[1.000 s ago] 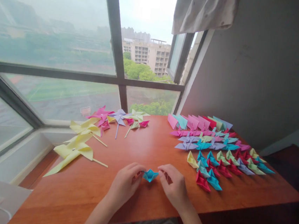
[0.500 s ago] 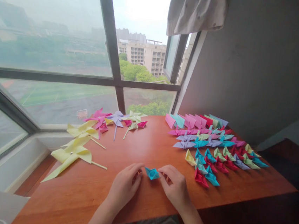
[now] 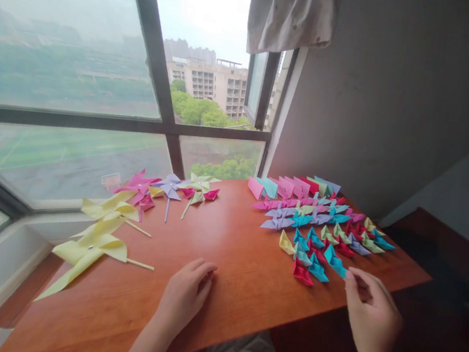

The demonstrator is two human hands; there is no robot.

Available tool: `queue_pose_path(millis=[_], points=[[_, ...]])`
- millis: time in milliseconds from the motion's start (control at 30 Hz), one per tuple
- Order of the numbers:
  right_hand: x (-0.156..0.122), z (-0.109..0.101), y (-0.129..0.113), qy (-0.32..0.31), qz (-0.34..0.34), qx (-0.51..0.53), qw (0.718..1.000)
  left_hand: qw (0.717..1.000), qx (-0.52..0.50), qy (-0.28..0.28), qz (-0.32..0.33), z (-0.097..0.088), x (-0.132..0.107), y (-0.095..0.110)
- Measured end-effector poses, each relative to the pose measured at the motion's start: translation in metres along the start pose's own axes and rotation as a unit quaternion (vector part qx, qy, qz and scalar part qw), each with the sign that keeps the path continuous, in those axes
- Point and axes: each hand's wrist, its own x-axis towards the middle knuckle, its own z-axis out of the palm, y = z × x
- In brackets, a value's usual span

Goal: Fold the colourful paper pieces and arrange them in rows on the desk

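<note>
My left hand (image 3: 185,296) lies flat on the orange-brown table (image 3: 231,253), fingers stretched out and holding nothing. At the table's right front edge is my right hand (image 3: 371,311), fingers loosely bent and apart. Its fingertips touch the near tip of a blue folded paper piece (image 3: 335,261). That piece lies on the table at the near end of rows of several folded pieces (image 3: 317,222) in pink, purple, blue, red, green and yellow.
Yellow paper pinwheels on sticks (image 3: 95,240) lie at the table's left edge, with pink, purple and green pinwheels (image 3: 167,187) by the window (image 3: 148,123). A grey wall (image 3: 391,102) stands to the right, and a dark surface (image 3: 439,245) lies beyond the table's right edge.
The blue folded piece went from between both hands at the table's front to the near end of the rows on the right. My right hand moved right with it; my left hand flattened.
</note>
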Motion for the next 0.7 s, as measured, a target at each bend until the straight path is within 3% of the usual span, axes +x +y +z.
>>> queue_pose_path(millis=[100,233,700], points=[[-0.001,0.002,0.027,-0.015,-0.012,-0.034,0.999,1.0,0.002,-0.002,-0.001,0.0,0.0,0.0],[-0.011,0.01,0.044,-0.033,-0.031,-0.052,0.998,1.0,0.001,0.0,-0.002,-0.001,0.0,0.001],[-0.018,0.02,0.049,-0.065,-0.008,-0.019,0.998,1.0,0.002,-0.008,-0.004,-0.003,0.001,0.002]])
